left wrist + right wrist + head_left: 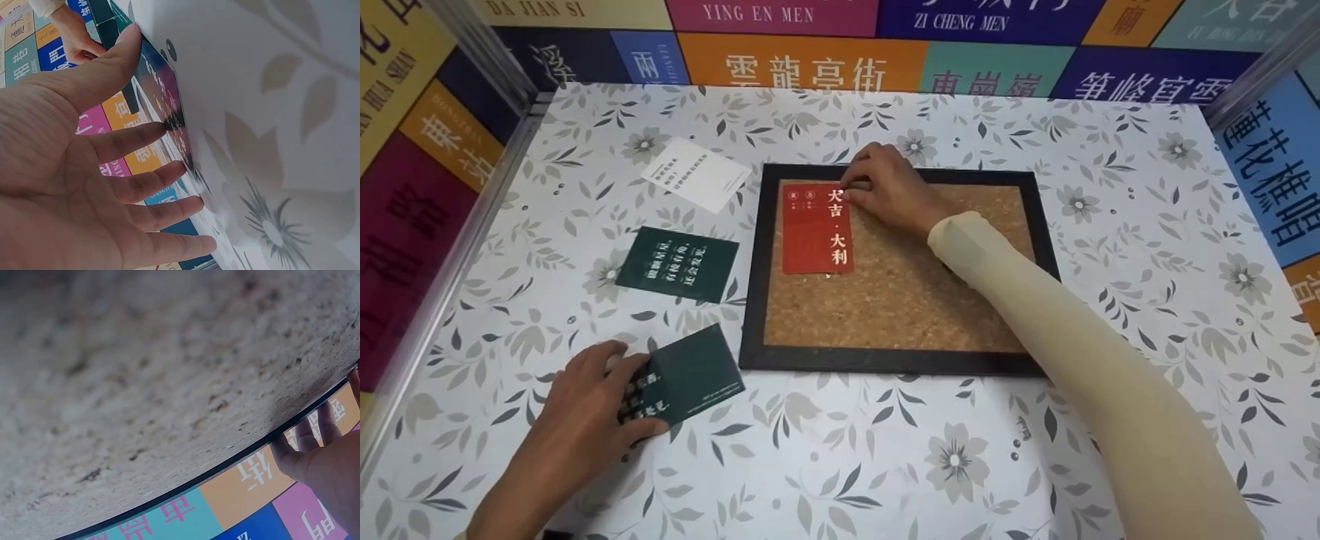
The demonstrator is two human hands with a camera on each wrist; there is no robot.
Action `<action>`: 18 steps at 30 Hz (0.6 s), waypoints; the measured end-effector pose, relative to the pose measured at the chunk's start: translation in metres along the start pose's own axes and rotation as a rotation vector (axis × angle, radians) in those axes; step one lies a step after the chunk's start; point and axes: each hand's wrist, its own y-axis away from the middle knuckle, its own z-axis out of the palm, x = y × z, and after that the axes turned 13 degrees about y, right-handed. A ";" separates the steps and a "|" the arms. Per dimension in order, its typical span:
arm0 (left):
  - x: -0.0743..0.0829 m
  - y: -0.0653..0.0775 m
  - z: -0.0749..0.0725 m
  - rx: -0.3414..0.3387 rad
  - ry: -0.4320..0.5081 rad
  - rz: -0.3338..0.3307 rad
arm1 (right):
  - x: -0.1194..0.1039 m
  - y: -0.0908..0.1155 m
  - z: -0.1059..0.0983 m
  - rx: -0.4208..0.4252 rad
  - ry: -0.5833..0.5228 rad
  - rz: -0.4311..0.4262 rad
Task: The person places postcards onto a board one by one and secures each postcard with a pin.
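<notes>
A red card (817, 229) with white Chinese characters lies on the left part of a black-framed cork board (915, 300). At the card's upper right corner, my right hand (892, 187) has its thumb and forefinger tips close together, pinching there. In the right wrist view, the right hand's fingers (304, 439) show beyond the cork surface. My left hand (589, 405) rests on a dark green card (697, 375) left of the board, covering part of its lettering. In the left wrist view the left fingers (163, 183) are spread and nearly straight, touching the card and tabletop.
Another dark green card (679, 265) and a white card (697, 174) lie left of the board on the flower-patterned tabletop (870, 450). Colourful panels with Chinese lettering (802, 67) stand behind the table and at both sides.
</notes>
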 end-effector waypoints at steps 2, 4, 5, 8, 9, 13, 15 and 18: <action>0.000 0.000 0.000 -0.010 0.005 -0.007 | 0.000 0.000 0.001 -0.003 0.000 0.009; -0.001 0.000 -0.001 -0.024 0.004 -0.013 | -0.001 0.000 0.001 -0.003 -0.001 0.014; -0.001 0.000 -0.002 -0.029 0.004 -0.017 | -0.001 -0.001 0.001 -0.002 -0.002 0.013; -0.002 0.000 -0.003 -0.048 0.007 -0.042 | -0.003 -0.002 0.002 -0.004 -0.002 0.000; -0.003 0.000 -0.003 -0.055 0.004 -0.052 | -0.003 -0.002 0.003 -0.004 -0.001 -0.006; -0.004 -0.003 -0.003 -0.077 0.010 -0.073 | -0.003 -0.001 0.002 0.002 0.004 -0.013; -0.004 -0.006 -0.003 -0.081 0.014 -0.072 | -0.002 0.000 0.001 0.007 0.003 -0.007; -0.002 -0.009 -0.002 -0.087 0.021 -0.075 | 0.000 0.003 0.000 0.015 0.006 -0.008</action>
